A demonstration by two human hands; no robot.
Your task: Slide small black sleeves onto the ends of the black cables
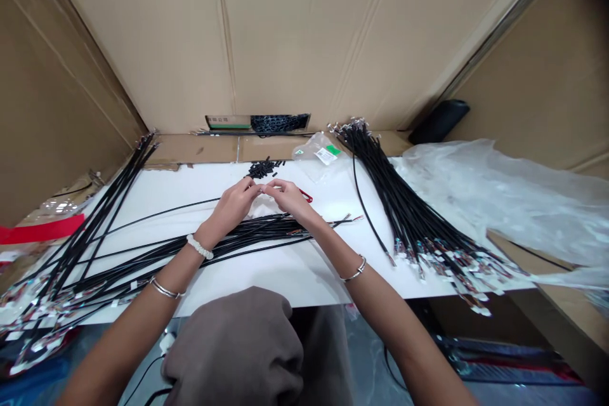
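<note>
My left hand (235,204) and my right hand (287,198) meet fingertip to fingertip over the middle of the white table (328,273). Both are closed in a pinch at a tiny item between them, too small to make out; a thin black cable (183,205) runs from the left up to my left hand. Just beyond my fingers lies a pile of short black tube pieces (261,169). A red-handled tool (307,196) shows partly behind my right hand. Below my hands, a bundle of black cables (228,242) stretches across the table, with bare wire ends at its right.
A large bundle of black cables (404,196) with white connectors lies at the right, beside clear plastic sheeting (514,190). More cables (107,206) lie at the left. A plastic bag (323,153) and a black roll (438,121) sit near the cardboard wall (295,32).
</note>
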